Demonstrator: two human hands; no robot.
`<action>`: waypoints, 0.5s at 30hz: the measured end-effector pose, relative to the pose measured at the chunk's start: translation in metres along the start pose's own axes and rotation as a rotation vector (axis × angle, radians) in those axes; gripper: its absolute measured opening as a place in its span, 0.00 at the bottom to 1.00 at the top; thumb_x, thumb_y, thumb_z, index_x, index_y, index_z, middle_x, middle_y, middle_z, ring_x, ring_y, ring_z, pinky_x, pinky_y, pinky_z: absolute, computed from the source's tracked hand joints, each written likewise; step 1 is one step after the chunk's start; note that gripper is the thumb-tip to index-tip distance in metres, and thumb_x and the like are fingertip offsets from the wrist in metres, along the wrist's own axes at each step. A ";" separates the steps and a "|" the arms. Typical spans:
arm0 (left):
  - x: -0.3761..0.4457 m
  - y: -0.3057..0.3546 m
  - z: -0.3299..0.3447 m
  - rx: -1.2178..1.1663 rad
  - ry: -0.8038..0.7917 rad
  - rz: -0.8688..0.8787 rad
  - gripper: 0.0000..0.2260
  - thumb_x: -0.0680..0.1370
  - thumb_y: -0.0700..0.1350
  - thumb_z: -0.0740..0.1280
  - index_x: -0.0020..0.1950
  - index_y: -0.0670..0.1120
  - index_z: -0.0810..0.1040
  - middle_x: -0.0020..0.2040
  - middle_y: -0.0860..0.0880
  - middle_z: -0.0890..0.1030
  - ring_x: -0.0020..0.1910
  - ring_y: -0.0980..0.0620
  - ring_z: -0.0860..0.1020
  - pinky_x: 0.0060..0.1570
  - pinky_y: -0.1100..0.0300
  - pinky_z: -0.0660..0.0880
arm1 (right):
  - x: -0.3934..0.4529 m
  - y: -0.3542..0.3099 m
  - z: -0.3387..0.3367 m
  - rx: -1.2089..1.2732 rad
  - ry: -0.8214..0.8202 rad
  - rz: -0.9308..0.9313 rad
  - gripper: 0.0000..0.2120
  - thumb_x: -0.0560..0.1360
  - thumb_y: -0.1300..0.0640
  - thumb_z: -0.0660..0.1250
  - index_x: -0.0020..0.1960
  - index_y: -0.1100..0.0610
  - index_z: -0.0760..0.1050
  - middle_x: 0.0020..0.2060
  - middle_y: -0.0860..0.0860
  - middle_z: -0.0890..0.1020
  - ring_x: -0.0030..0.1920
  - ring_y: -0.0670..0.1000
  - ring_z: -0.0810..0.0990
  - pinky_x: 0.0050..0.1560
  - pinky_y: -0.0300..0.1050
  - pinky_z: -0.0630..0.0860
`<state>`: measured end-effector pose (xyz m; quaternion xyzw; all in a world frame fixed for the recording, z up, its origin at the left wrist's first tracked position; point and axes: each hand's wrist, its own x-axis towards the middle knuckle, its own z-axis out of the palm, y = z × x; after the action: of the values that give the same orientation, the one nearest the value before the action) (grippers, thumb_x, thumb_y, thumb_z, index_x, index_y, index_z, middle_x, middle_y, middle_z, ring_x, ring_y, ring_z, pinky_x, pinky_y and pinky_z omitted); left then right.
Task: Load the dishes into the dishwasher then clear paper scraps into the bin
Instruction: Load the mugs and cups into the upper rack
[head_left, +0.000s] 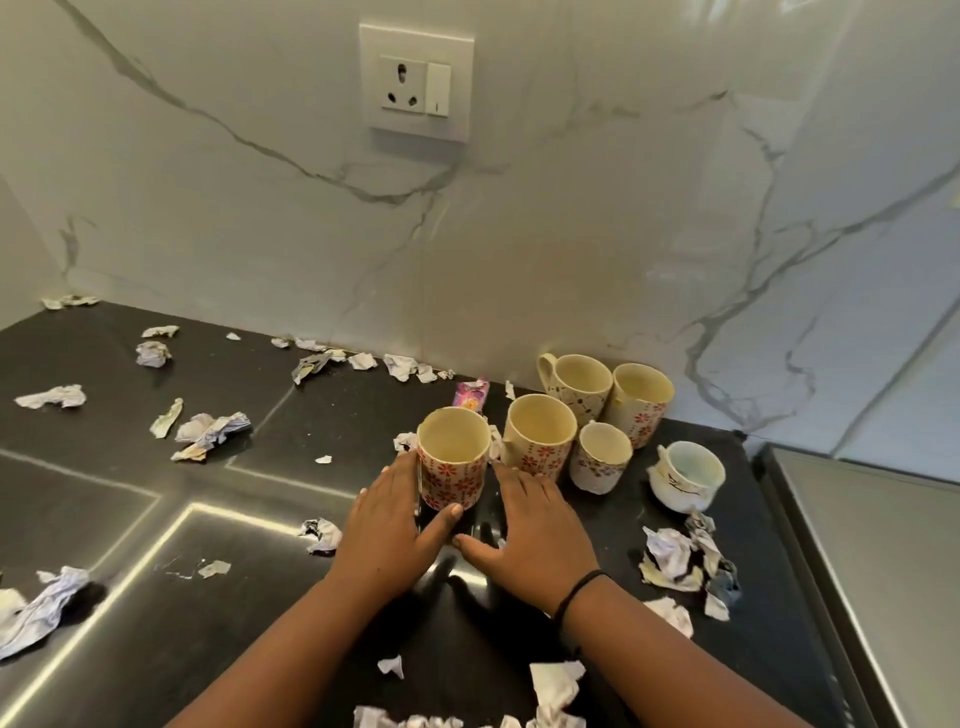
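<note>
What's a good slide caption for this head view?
Both hands bracket a floral mug among paper scraps.

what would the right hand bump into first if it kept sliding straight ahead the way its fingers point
Probably the second floral mug, which stands just beyond the right hand and its fingertips. The nearer floral mug sits between both hands, slightly left of that line, though depth is hard to judge.

six cups stand on the countertop (130, 519) near the back wall (571, 234), right of centre. the front mug (453, 457) sits between the left hand (387, 535) and right hand (530, 535), which lie flat on the counter beside it. to its right is a second mug (540, 434), then a small cup (600, 457); behind them two mugs (579, 382) (641, 402). a rounded cup (685, 475) stands furthest right. paper scraps (685, 564) lie scattered all around. a small packet (471, 392), perhaps a wrapper, lies behind the front mug. a wall socket (415, 83) sits above.
</note>
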<state>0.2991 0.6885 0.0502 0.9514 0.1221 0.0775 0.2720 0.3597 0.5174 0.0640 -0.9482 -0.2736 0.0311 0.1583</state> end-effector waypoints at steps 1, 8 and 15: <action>0.005 0.000 0.001 -0.059 0.014 -0.006 0.41 0.73 0.67 0.61 0.78 0.48 0.49 0.77 0.49 0.59 0.75 0.50 0.60 0.73 0.51 0.60 | 0.006 -0.002 0.005 0.066 -0.002 -0.002 0.45 0.65 0.27 0.57 0.76 0.49 0.53 0.72 0.48 0.66 0.71 0.51 0.63 0.70 0.49 0.65; 0.033 -0.001 0.012 -0.566 0.026 -0.106 0.47 0.60 0.64 0.75 0.74 0.58 0.57 0.69 0.55 0.70 0.67 0.57 0.70 0.66 0.52 0.70 | 0.030 -0.011 0.020 0.532 0.018 0.051 0.45 0.65 0.43 0.70 0.75 0.46 0.51 0.71 0.45 0.67 0.69 0.46 0.68 0.67 0.42 0.68; 0.038 0.014 0.006 -0.555 0.164 -0.115 0.37 0.57 0.66 0.76 0.63 0.63 0.68 0.58 0.61 0.76 0.56 0.61 0.77 0.55 0.53 0.77 | 0.035 -0.019 0.019 0.682 0.117 0.130 0.34 0.67 0.54 0.69 0.71 0.50 0.62 0.66 0.49 0.71 0.66 0.47 0.71 0.64 0.40 0.69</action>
<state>0.3393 0.6847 0.0554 0.8228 0.1714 0.1688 0.5149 0.3766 0.5562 0.0533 -0.8565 -0.1769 0.0765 0.4789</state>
